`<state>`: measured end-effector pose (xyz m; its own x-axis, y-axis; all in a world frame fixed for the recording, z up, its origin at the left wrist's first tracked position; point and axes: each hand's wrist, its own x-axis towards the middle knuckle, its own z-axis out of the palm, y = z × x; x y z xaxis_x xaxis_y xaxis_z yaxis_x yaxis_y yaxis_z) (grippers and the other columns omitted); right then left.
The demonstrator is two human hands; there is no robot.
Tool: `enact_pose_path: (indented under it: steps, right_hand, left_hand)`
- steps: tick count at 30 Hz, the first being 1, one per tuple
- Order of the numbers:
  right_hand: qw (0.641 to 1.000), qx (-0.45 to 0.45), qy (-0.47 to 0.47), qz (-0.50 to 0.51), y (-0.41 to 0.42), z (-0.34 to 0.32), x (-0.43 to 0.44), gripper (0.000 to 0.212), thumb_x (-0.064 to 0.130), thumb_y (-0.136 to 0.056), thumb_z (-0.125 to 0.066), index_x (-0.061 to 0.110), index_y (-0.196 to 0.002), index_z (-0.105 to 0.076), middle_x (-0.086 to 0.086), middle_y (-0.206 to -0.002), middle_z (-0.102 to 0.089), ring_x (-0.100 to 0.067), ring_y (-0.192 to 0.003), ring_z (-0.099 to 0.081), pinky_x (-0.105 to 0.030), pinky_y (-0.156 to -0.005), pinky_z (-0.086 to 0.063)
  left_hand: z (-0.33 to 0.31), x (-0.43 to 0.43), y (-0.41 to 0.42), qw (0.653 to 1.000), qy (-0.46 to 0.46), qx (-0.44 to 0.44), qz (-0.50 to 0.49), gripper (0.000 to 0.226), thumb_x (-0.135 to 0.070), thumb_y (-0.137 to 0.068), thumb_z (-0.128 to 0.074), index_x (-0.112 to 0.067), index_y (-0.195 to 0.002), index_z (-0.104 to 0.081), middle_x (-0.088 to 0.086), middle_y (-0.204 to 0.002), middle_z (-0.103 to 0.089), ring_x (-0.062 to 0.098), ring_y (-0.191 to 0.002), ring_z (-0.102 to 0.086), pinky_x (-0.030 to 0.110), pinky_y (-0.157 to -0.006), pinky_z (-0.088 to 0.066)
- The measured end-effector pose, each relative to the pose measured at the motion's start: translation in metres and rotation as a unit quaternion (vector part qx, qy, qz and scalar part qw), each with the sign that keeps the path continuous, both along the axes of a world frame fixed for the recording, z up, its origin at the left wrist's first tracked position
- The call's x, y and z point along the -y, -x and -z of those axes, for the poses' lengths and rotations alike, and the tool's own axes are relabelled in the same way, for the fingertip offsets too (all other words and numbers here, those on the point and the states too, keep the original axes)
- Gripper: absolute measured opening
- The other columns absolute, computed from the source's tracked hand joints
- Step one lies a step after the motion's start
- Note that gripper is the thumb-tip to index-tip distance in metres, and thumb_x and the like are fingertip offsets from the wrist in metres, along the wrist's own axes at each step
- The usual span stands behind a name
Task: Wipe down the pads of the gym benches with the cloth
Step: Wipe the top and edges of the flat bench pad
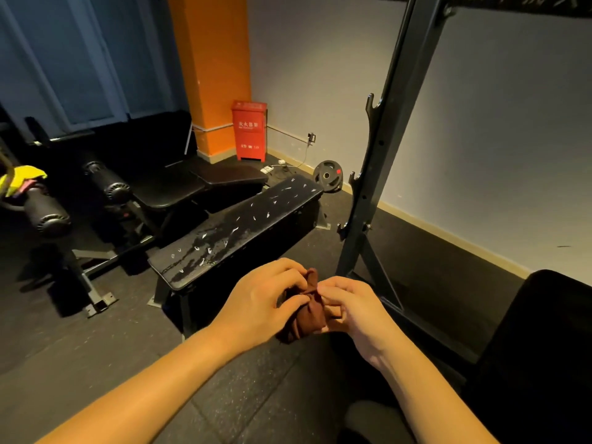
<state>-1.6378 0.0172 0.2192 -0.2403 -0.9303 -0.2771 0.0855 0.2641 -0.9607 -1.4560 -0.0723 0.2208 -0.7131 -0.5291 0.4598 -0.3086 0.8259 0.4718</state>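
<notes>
Nearest you, your left hand [259,302] and right hand [355,310] meet in the air above the dark rubber floor [96,341], and the cloth [309,318] sits bunched between them. It is a dark reddish-brown rag, crumpled into a thick wad, with one twisted fold poking up between your knuckles and the bulk hanging below your palms. Your left grip is curled round the wad from its left side, thumb and fingers pinching the folds; your right grip pinches the top of the cloth with thumb and bent fingers. The cloth touches no pad; it hovers just off the near end of the flat bench [243,225]. That bench runs away from you on a slant, and its black surface shows a wet sheen and streaks over the near half, with small white marks scattered along its length. To your right a black padded shape [544,331] fills the lower corner, and a dark rack upright [384,149] rises beside the flat bench. Left of the flat bench stands an adjustable bench [173,187] with black roller pads [48,213] and a yellow rag [20,179] lying on one. Farther off, a weight plate [327,176] leans at the wall, then a red cabinet [249,131] against an orange pillar [211,68].
</notes>
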Motion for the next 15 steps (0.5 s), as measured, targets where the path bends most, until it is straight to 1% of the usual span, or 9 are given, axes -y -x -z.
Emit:
enact_pose_path:
  steps: [3,6,8,9,10,11,12,13,15]
  right_hand:
    - [0.999,0.05,-0.008,0.019,-0.01,-0.009,0.015,0.031,0.035,-0.098,-0.063,0.007,-0.098,-0.076,-0.016,-0.091,-0.073,-0.03,-0.089,-0.071,-0.048,-0.083,-0.054]
    - [0.999,0.03,-0.013,0.038,-0.014,-0.01,0.035,0.023,0.025,-0.096,-0.065,0.006,-0.093,-0.077,-0.02,-0.089,-0.074,-0.027,-0.084,-0.073,-0.041,-0.072,-0.055]
    - [0.997,0.022,-0.022,0.067,-0.01,-0.004,0.05,0.02,0.02,-0.097,-0.063,0.007,-0.09,-0.077,-0.015,-0.084,-0.076,-0.026,-0.081,-0.076,-0.036,-0.065,-0.059]
    - [0.995,0.029,-0.026,0.091,-0.005,-0.001,0.058,0.018,0.019,-0.097,-0.063,0.008,-0.09,-0.076,-0.011,-0.078,-0.076,-0.024,-0.077,-0.076,-0.033,-0.061,-0.059]
    - [0.992,0.039,-0.028,0.115,0.002,0.003,0.068,0.016,0.018,-0.097,-0.063,0.009,-0.09,-0.075,-0.008,-0.072,-0.075,-0.022,-0.07,-0.075,-0.031,-0.057,-0.057]
    - [0.989,0.047,-0.031,0.136,0.011,0.008,0.077,0.013,0.016,-0.096,-0.064,0.008,-0.091,-0.073,-0.006,-0.067,-0.072,-0.019,-0.063,-0.072,-0.029,-0.053,-0.055]
    - [0.988,0.05,-0.03,0.146,0.022,0.013,0.088,0.012,0.015,-0.096,-0.064,0.008,-0.09,-0.072,-0.005,-0.064,-0.069,-0.018,-0.06,-0.068,-0.028,-0.051,-0.053]
    - [0.988,0.042,-0.033,0.144,0.032,0.017,0.099,0.012,0.015,-0.094,-0.065,0.009,-0.087,-0.071,-0.005,-0.064,-0.064,-0.018,-0.061,-0.064,-0.029,-0.051,-0.051]
    - [0.994,-0.012,-0.037,0.101,0.052,0.03,0.124,0.019,0.016,-0.092,-0.064,0.011,-0.075,-0.069,-0.003,-0.067,-0.056,-0.018,-0.068,-0.056,-0.03,-0.06,-0.045]
  left_hand:
    - [-0.005,0.008,-0.006,1.0,0.005,-0.013,0.001,0.011,-0.039,-0.096,-0.063,-0.029,-0.1,-0.062,-0.02,-0.124,-0.058,0.002,-0.111,-0.059,0.03,-0.09,-0.053]
    - [-0.005,0.018,-0.007,0.999,0.038,-0.011,-0.005,0.009,-0.035,-0.097,-0.061,-0.029,-0.104,-0.06,-0.018,-0.125,-0.061,0.003,-0.117,-0.058,0.032,-0.098,-0.05]
    - [-0.002,0.027,-0.011,0.999,0.002,-0.03,-0.028,0.012,-0.035,-0.098,-0.058,-0.027,-0.107,-0.061,-0.025,-0.124,-0.06,0.0,-0.126,-0.054,0.031,-0.109,-0.044]
    - [-0.002,0.033,-0.014,0.997,-0.047,-0.048,-0.039,0.012,-0.036,-0.099,-0.057,-0.027,-0.106,-0.06,-0.027,-0.122,-0.061,-0.001,-0.126,-0.054,0.029,-0.11,-0.042]
    - [-0.002,0.041,-0.018,0.99,-0.113,-0.065,-0.048,0.009,-0.037,-0.099,-0.057,-0.029,-0.103,-0.059,-0.025,-0.114,-0.066,-0.003,-0.119,-0.059,0.027,-0.103,-0.046]
    - [-0.003,0.05,-0.02,0.981,-0.169,-0.074,-0.059,0.007,-0.038,-0.1,-0.057,-0.03,-0.1,-0.057,-0.019,-0.099,-0.07,-0.005,-0.101,-0.063,0.027,-0.091,-0.05]
    - [-0.007,0.061,-0.021,0.975,-0.196,-0.079,-0.074,0.009,-0.038,-0.1,-0.059,-0.03,-0.098,-0.056,-0.01,-0.083,-0.067,-0.004,-0.081,-0.06,0.029,-0.077,-0.048]
    - [-0.011,0.074,-0.021,0.972,-0.203,-0.073,-0.091,0.009,-0.036,-0.1,-0.061,-0.029,-0.097,-0.056,0.0,-0.075,-0.062,0.002,-0.068,-0.054,0.032,-0.069,-0.045]
    - [-0.02,0.098,-0.011,0.968,-0.219,-0.051,-0.11,0.009,-0.029,-0.1,-0.064,-0.027,-0.096,-0.056,0.008,-0.073,-0.061,0.015,-0.064,-0.053,0.044,-0.066,-0.046]
